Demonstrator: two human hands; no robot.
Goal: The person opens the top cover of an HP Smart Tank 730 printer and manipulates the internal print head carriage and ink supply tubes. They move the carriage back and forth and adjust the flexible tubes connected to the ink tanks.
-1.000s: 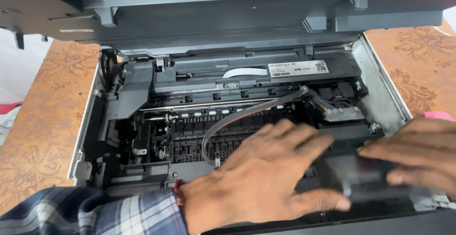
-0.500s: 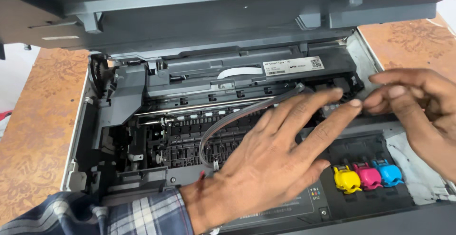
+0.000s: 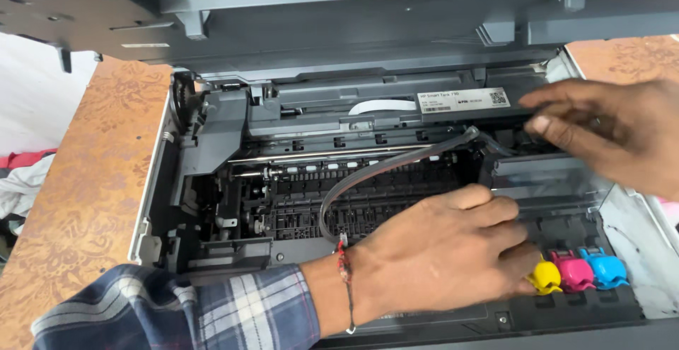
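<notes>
On a brown patterned table the printer is already opened up, its ink tank caps exposed and touched by the left hand, fingers loosely curled and empty, while the carriage area is reached by the right hand, fingers narrowed, holding nothing visible, so reassembly looks undone.

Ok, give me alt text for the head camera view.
Left hand rests inside an opened grey printer beside yellow, magenta and cyan ink caps; right hand hovers near its white label.
</notes>
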